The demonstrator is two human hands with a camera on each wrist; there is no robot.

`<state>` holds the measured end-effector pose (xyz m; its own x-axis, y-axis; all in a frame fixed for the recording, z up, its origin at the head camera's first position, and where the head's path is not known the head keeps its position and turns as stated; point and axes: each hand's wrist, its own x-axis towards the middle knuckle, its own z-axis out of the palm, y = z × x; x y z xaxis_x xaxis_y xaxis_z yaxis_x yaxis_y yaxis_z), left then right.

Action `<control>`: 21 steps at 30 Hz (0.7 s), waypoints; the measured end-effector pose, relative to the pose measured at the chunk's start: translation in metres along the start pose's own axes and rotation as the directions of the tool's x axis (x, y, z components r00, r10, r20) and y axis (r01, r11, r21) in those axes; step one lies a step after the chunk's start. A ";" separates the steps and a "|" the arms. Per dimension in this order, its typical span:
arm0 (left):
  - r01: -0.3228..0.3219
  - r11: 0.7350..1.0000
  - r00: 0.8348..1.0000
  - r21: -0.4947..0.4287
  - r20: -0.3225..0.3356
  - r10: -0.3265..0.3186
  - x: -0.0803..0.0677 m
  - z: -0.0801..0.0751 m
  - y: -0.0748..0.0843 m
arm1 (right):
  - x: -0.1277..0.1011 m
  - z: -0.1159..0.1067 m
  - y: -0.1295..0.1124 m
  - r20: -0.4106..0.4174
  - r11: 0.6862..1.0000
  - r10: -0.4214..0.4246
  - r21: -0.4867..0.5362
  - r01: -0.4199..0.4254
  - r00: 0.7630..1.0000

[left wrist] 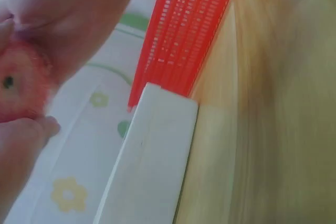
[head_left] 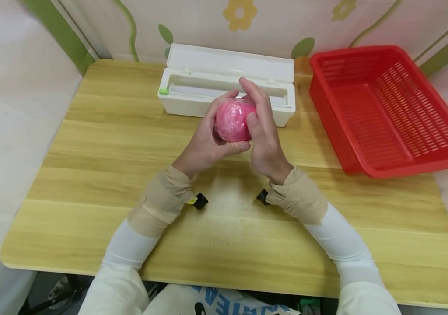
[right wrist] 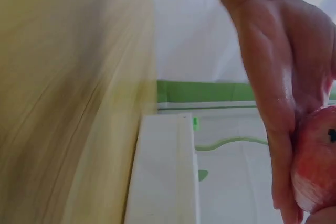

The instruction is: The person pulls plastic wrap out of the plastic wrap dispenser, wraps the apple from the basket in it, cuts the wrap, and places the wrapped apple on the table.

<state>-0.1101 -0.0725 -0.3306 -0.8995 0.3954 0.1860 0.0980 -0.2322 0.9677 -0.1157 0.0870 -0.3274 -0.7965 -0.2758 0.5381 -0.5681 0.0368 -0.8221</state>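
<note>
A round, pinkish-red apple (head_left: 232,121) wrapped in shiny cling film is held up between the two hands in the head view. My left hand (head_left: 205,146) grips it from the left and below, thumb across its near side. Against its right side lies my right hand (head_left: 265,138), fingers mostly straight and thumb touching the film. A dark spot marks the apple (right wrist: 317,158) in the right wrist view; the apple (left wrist: 21,85) shows at the left edge of the left wrist view. Behind the hands stands a white cling film dispenser (head_left: 180,105), lid raised.
A red plastic basket (head_left: 332,131) with slotted walls stands at the right of the wooden table (head_left: 90,175). Behind the table hangs a pale curtain (head_left: 200,22) with flower and leaf prints. Small black devices (head_left: 200,201) stick out from the wrist wraps.
</note>
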 end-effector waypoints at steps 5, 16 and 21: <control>-0.051 0.997 0.998 -0.062 0.027 0.053 0.000 0.003 -0.002 | 0.004 -0.010 -0.007 0.056 0.982 -0.020 0.186 0.009 0.998; -0.077 0.900 0.993 0.428 0.113 0.031 0.001 -0.040 0.002 | 0.012 -0.046 -0.004 0.361 0.976 0.218 -0.057 -0.212 0.907; -0.003 0.849 0.984 0.528 0.154 -0.093 0.001 -0.056 0.001 | 0.012 -0.049 0.012 0.427 0.966 0.254 -0.159 -0.205 0.868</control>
<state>-0.1348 -0.1217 -0.3386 -0.8282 0.5476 0.1194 0.3108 0.2713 0.9110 -0.1418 0.1312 -0.3217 -0.7473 -0.6399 0.1788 -0.4186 0.2445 -0.8746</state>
